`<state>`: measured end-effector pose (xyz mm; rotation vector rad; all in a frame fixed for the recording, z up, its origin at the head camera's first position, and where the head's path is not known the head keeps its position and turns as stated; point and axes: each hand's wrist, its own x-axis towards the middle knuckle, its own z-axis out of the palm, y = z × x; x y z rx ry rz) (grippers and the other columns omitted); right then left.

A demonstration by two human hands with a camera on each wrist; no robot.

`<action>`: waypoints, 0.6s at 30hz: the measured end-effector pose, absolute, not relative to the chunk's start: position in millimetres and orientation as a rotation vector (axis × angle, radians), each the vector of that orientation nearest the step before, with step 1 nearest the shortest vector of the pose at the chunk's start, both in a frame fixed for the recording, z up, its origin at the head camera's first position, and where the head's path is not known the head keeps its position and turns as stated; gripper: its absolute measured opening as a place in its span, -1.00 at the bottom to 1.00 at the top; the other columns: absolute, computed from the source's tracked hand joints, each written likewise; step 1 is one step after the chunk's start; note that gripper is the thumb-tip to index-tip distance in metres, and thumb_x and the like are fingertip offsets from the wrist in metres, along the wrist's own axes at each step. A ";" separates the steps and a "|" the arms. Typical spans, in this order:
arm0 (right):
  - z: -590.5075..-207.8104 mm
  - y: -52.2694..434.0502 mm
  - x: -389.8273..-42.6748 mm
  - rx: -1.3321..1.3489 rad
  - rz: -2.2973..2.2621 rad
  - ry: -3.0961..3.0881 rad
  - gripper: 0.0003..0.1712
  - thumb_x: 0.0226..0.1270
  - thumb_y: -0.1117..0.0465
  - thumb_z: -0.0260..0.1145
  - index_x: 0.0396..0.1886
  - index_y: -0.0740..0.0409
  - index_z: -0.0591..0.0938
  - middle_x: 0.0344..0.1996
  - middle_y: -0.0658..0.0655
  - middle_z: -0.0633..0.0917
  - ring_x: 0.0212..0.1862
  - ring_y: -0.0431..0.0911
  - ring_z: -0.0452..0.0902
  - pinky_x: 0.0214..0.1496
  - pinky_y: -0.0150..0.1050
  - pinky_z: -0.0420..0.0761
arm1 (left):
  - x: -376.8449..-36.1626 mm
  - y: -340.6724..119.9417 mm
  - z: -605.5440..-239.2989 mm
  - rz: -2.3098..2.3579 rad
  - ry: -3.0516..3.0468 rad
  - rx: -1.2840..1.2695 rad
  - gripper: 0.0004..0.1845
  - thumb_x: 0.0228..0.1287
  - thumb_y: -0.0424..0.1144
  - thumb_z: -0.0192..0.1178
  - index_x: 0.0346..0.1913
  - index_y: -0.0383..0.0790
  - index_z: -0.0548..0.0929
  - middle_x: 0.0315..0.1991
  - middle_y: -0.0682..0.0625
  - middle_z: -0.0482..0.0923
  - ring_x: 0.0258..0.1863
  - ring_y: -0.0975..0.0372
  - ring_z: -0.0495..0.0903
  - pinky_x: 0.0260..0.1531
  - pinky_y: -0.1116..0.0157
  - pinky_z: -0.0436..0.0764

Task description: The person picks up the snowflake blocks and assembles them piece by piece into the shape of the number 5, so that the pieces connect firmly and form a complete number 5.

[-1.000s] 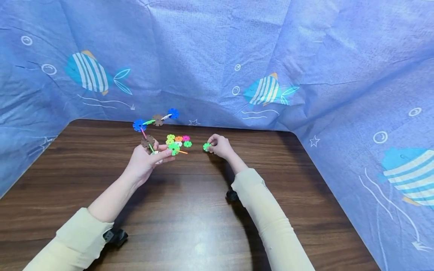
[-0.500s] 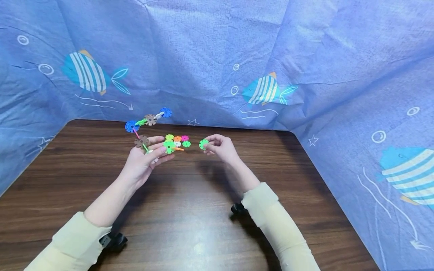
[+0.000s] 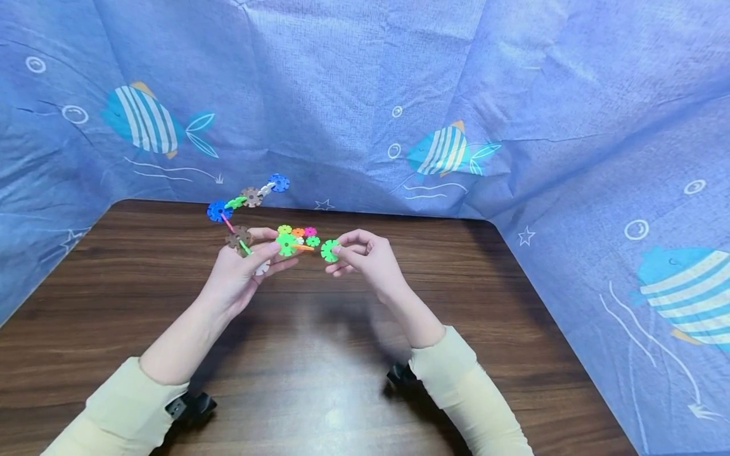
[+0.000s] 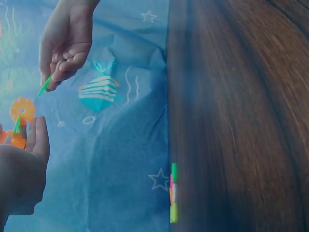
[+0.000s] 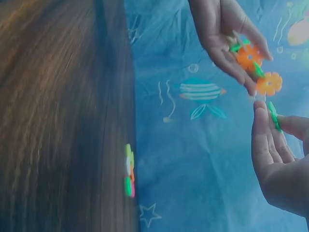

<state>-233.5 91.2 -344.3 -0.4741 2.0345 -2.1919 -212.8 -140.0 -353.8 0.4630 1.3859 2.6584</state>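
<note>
My left hand (image 3: 236, 275) holds a chain of interlocking snowflake discs above the table. Blue discs (image 3: 220, 211), brown discs (image 3: 251, 197) and pale and green ones make up its upper stretch, which rises to the back. Between thumb and fingers sits a green disc (image 3: 286, 244), with an orange disc (image 3: 305, 247) joined edge-on and pointing right; the left wrist view shows that orange disc (image 4: 22, 110) face-on. My right hand (image 3: 367, 259) pinches a loose green disc (image 3: 329, 251) by its edge, a short gap from the orange one. Part of the chain is hidden behind the left fingers.
Several loose discs lie in a small group at the back of the table, among them a yellow-green (image 3: 284, 229), a pink (image 3: 310, 232) and a green one (image 3: 313, 241). Behind the table (image 3: 319, 380) hangs a blue cloth (image 3: 342, 95) printed with fish.
My right hand has lifted the green disc off the table and brought it left, toward the chain. The left hand has shifted slightly left with the chain.
</note>
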 end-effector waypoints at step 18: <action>-344.6 76.2 -215.4 -0.384 -2.292 1.889 -0.87 0.25 0.39 0.27 -0.29 0.34 0.47 -0.35 0.60 0.62 -0.45 0.08 0.71 -0.24 0.06 0.65 | -209.3 -136.0 -357.0 2.619 1.479 0.557 -0.78 0.28 -0.57 0.05 -0.07 -0.30 0.52 -0.49 -0.04 0.65 -0.43 0.26 0.67 -0.07 0.10 0.60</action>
